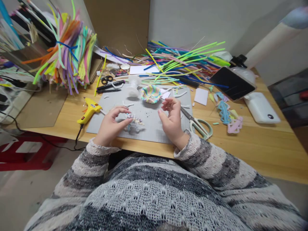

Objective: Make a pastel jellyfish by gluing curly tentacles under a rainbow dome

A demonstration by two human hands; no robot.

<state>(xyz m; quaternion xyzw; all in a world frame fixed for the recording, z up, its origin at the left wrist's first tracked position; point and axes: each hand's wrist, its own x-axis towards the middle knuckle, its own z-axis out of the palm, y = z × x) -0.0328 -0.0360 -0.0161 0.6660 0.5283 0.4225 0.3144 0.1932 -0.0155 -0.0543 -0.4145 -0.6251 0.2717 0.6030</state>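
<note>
My left hand (pixel 112 123) is over the left part of a grey mat (pixel 154 133). Its thumb and fingertips close on a small, pale, wavy strip (pixel 137 121), blurred, with a shadow below it. My right hand (pixel 172 120) is raised over the mat's right side, fingers loosely bent and thumb apart, with nothing visible in it. Beyond the hands stands a ruffled bowl-shaped piece (pixel 151 94) in pastel stripes. Beside it on the left is a white fuzzy spool-shaped piece (pixel 133 86). Scissors (pixel 201 126) lie at the mat's right edge, close to my right hand.
A yellow glue gun (pixel 88 110) lies on the left, its cord hanging over the table edge. Pipe cleaners (pixel 183 59) pile up at the back; a tied bundle (pixel 69 54) stands at left. A phone (pixel 233 82), white power bank (pixel 262 107) and pastel zigzag pieces (pixel 224 112) are right.
</note>
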